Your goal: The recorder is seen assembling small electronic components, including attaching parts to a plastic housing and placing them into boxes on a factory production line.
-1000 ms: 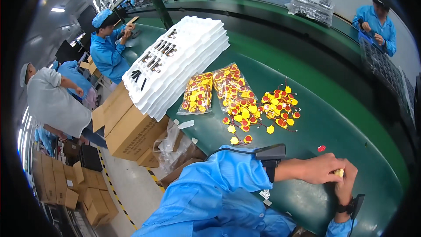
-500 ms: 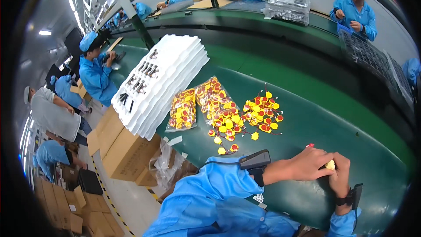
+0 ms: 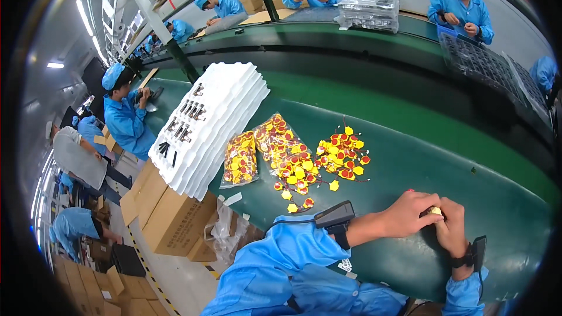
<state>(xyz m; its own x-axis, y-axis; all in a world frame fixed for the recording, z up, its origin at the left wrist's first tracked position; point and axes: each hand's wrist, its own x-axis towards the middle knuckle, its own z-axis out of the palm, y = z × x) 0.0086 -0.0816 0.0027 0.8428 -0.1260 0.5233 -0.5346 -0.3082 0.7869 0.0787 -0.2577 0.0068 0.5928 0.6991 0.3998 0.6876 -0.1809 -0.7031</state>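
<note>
Over the green bench top [image 3: 386, 257], my left hand [image 3: 407, 215] and my right hand [image 3: 449, 229] are brought together, fingers curled. Between them pokes out a small pale-yellow piece [image 3: 435, 210], mostly covered by the fingers, so its kind is unclear. A red bit shows behind my left knuckles. To the left of my hands lies a loose heap of small yellow and red parts with thin wires [image 3: 341, 153]. Beside it, similar parts spill from an open clear bag [image 3: 281, 137], and another filled clear bag [image 3: 240, 161] lies next to that.
A stack of white trays [image 3: 216, 123] holding small dark metal parts stands at the left. Cardboard boxes [image 3: 175, 216] and a crumpled plastic bag [image 3: 225, 228] are below it. Co-workers in blue sit across, near clear trays [image 3: 369, 11] and black trays [image 3: 486, 64].
The view has shifted a little. My hands stay together around the small piece, with the fingers slightly rearranged; the heap and bags lie as before.
</note>
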